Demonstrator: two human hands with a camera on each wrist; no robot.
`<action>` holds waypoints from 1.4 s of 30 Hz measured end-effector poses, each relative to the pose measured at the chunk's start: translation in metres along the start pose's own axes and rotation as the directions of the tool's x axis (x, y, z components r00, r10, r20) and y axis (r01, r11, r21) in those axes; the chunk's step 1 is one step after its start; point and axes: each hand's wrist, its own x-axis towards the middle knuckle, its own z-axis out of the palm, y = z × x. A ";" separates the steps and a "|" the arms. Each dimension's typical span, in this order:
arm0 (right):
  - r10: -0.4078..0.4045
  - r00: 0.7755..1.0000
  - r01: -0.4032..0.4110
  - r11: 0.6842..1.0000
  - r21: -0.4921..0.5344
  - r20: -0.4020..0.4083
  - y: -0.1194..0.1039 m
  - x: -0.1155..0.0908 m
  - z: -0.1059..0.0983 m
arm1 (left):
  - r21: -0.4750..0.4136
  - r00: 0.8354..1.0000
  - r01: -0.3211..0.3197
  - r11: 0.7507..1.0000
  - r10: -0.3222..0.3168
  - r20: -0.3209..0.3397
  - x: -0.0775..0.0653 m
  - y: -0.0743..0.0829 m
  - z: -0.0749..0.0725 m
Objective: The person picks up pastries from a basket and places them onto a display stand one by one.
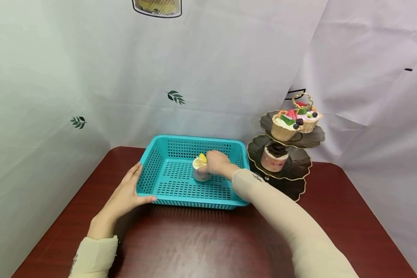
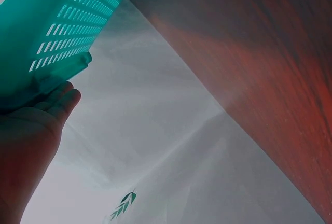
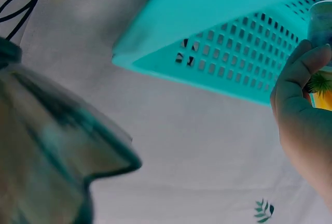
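Note:
A turquoise plastic basket (image 1: 194,203) with slotted sides stands on the table. Inside it, my right hand (image 1: 218,162) grips a small clear dessert cup (image 1: 200,176) with a creamy filling and yellow fruit on top. Only part of that cup shows at the edge of the right wrist view, where fingers and thumb close round it. My left hand (image 1: 125,195) touches the basket's near left corner, its fingers straight along the left side and the thumb at the front rim. From the left wrist, the fingertips (image 2: 72,99) appear beside the rim.
Right of the basket stands a dark tiered stand (image 1: 299,162) with gold edges. Its top tier bears two fruit-topped tarts (image 1: 281,133); a chocolate-topped dessert cup (image 1: 273,162) sits lower down. White cloth (image 1: 229,77) hangs behind the dark red table (image 1: 201,239).

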 end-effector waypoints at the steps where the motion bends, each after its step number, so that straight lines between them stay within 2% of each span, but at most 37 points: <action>1: -0.007 1.000 0.007 1.000 0.001 -0.005 -0.001 -0.001 -0.002 | 0.001 1.000 0.000 1.000 0.000 -0.001 0.000 0.000 -0.001; 15: -0.083 0.996 0.086 0.993 0.075 -0.043 -0.001 -0.019 -0.022 | 0.007 1.000 -0.021 1.000 0.021 -0.015 -0.001 -0.004 -0.004; 25: -0.082 0.994 0.088 0.991 0.103 -0.066 -0.003 -0.038 -0.037 | 0.008 0.999 -0.027 1.000 0.027 -0.019 0.002 -0.003 -0.006; 42: -0.105 0.991 0.115 0.987 0.109 -0.088 0.017 -0.062 -0.038 | -0.013 1.000 -0.017 1.000 0.017 0.005 0.000 -0.004 -0.001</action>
